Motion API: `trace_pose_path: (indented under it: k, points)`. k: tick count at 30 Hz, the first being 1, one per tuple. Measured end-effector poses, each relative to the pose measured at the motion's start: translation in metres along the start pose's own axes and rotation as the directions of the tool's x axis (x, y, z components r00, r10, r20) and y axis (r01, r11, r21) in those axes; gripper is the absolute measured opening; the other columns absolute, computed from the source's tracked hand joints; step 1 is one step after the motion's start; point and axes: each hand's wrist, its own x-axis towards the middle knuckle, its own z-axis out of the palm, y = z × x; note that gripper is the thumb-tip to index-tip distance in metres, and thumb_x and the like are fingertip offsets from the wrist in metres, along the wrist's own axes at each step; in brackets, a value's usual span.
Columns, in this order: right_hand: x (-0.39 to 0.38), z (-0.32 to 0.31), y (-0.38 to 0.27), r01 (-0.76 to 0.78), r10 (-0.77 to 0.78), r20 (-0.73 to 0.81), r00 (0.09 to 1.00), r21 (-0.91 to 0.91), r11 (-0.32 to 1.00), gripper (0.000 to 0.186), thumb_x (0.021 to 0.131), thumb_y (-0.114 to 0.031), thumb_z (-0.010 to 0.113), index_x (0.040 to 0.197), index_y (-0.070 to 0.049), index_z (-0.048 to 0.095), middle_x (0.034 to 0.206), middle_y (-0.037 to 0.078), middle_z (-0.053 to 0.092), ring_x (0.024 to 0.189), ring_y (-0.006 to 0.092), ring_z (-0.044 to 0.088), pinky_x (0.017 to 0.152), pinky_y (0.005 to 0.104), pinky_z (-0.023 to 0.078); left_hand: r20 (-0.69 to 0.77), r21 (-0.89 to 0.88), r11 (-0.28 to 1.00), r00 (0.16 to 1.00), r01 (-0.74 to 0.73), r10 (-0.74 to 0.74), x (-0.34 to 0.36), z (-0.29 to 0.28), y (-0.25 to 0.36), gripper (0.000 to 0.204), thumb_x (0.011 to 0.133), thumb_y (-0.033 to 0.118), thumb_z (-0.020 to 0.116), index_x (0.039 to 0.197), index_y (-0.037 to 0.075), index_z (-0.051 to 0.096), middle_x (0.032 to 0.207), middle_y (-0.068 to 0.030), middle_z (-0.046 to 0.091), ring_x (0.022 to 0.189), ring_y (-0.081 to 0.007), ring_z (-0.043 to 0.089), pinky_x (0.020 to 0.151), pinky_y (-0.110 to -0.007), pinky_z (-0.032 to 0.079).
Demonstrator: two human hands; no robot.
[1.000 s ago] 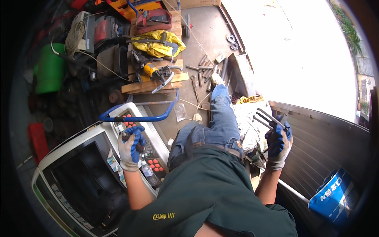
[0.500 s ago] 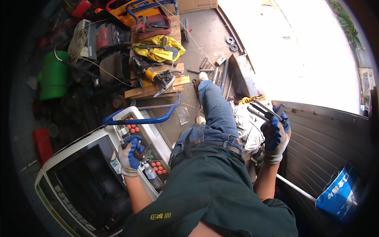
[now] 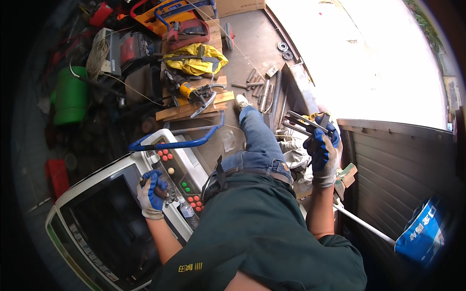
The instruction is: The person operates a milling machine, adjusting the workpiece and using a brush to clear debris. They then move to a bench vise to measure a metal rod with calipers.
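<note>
My left hand (image 3: 153, 193), in a blue-and-grey work glove, is closed round a short dark object, perhaps a handle or rod; most of it is hidden by the fingers. This hand hovers over the white arcade console (image 3: 179, 150) with red and green buttons, near a clear plastic bottle (image 3: 187, 209). My right hand (image 3: 326, 154), gloved alike, grips a dark metal tool with long flat prongs (image 3: 302, 122), like a puller. Its prongs point left, above a pale cloth (image 3: 296, 159) and the floor.
A blue-framed cart (image 3: 194, 142) carries planks, a yellow power tool (image 3: 187, 91) and a yellow cloth (image 3: 196, 60). Metal rods (image 3: 264, 94) and two bearing-like rings (image 3: 285, 51) lie on the floor. To the right are a ribbed metal panel (image 3: 393, 155) and a blue bag (image 3: 420, 233).
My right hand has moved left with the pronged tool. My left hand has shifted slightly left and down, still closed. A green-and-tan block now shows beside my right wrist.
</note>
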Motion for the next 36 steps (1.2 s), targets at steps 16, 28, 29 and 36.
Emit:
trace_pose_path:
  k: [16,28,29,36]
  points:
    - [-0.019,-0.03,0.05,-0.073,0.078,-0.019,0.997,0.18,0.981,0.035,0.091,-0.014,0.053,0.121,0.003,0.057,0.084,0.003,0.063,0.063,0.0104,0.06,0.057,0.026,0.051,0.018,0.051,0.999,1.0,-0.016,0.015,-0.005,-0.005,-0.046,0.018,0.091,0.011,0.062,0.099,-0.005,0.064,0.069,-0.0063,0.059,0.056,-0.017,0.057,0.052,-0.03,0.048]
    - [-0.046,-0.055,0.056,-0.124,0.135,-0.097,0.986,0.104,0.987,0.036,0.092,-0.02,0.056,0.12,0.003,0.057,0.082,0.006,0.063,0.059,0.012,0.056,0.055,0.0231,0.045,0.078,0.107,0.994,0.997,0.021,-0.03,-0.004,0.007,-0.019,0.015,0.092,0.008,0.057,0.097,-0.004,0.064,0.079,-0.0094,0.063,0.061,-0.0152,0.056,0.055,-0.029,0.046]
    - [-0.047,-0.054,0.055,-0.126,0.136,-0.097,0.986,0.1,0.987,0.036,0.093,-0.019,0.055,0.12,0.004,0.056,0.082,0.006,0.063,0.059,0.0116,0.056,0.055,0.0229,0.045,0.102,0.093,0.995,0.994,0.026,-0.036,-0.003,0.005,-0.019,0.015,0.092,0.008,0.057,0.097,-0.004,0.064,0.078,-0.0089,0.063,0.061,-0.0153,0.056,0.055,-0.029,0.046]
    - [-0.053,-0.046,0.043,0.0,0.003,-0.034,0.999,0.084,0.996,0.029,0.093,-0.008,0.054,0.12,0.003,0.059,0.081,0.0,0.061,0.06,0.0048,0.055,0.056,0.02,0.047,0.111,0.105,0.994,0.993,0.014,-0.026,-0.005,0.008,-0.015,0.015,0.092,0.007,0.058,0.098,-0.005,0.064,0.073,-0.0055,0.061,0.061,-0.0159,0.057,0.056,-0.029,0.047]
